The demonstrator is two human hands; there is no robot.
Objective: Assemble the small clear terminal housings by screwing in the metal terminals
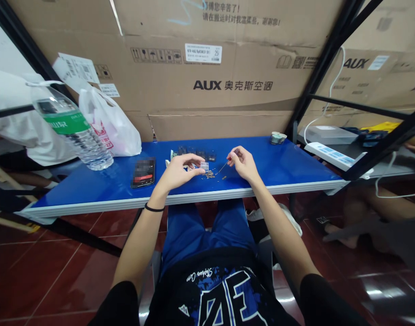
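Head view, looking down at my work:

1. My left hand [178, 171] is holding a narrow pinch right beside a small clear piece [204, 165]; it is too small to tell whether I am gripping it.
2. My right hand [243, 164] is pinching a red-handled tool [229, 159], with its thin metal shaft slanting down toward the table.
3. Metal bits [210, 174] are lying in a loose heap between my hands on the blue table [295, 165], just below the clear piece. Dark parts [193, 151] are sitting in a row behind them.
4. I am judging the bits to be light, stiff and easily scattered on this glossy top, so I am thinking fingertips on their edges will work better than sweeping them. The clear piece looks light and possibly fragile, so I would take it by its edges too.
5. To my left, a phone [143, 172] is lying flat, and a water bottle [71, 127] is leaning near a white plastic bag [108, 127].
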